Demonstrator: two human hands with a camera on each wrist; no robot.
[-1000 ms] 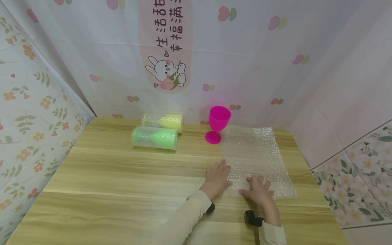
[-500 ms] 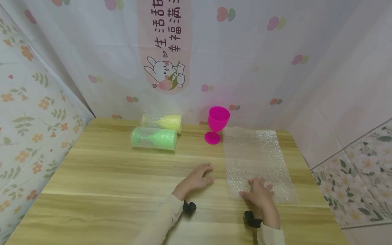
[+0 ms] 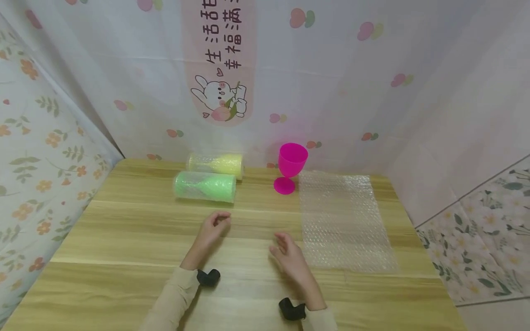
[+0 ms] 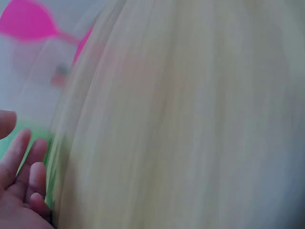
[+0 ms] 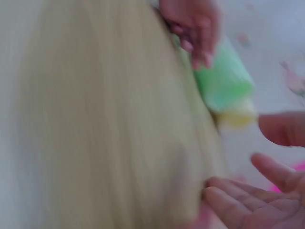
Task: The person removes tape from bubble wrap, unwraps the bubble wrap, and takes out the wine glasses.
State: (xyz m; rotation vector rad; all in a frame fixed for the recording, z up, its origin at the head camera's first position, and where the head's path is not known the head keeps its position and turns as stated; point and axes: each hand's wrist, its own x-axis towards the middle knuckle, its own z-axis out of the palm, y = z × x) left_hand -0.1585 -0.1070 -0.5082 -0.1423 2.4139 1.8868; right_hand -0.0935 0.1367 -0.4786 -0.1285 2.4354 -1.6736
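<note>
My left hand (image 3: 212, 229) hovers over the table in front of the green goblet (image 3: 207, 186), which lies on its side rolled in bubble wrap. Behind that lies a yellow goblet (image 3: 219, 164), wrapped the same way. Loosely bent, the left fingers (image 4: 36, 179) hold nothing. My right hand (image 3: 290, 257) is in the air left of a flat bubble wrap sheet (image 3: 345, 220), its fingers (image 5: 233, 195) relaxed and holding nothing. An unwrapped pink goblet (image 3: 293, 161) stands upright at the back, by the sheet's far left corner. Both wrist views are blurred.
The wooden table (image 3: 124, 239) ends at the back against a printed curtain (image 3: 331, 82). A floral cloth (image 3: 41, 184) hangs along the left side, and another floral panel (image 3: 488, 243) is on the right. A black wrist mount (image 3: 209, 277) sits by the left cuff.
Both hands have left the bubble wrap sheet and moved left, the left hand first. The sheet now lies flat with no hand on it. The goblets stay where they were.
</note>
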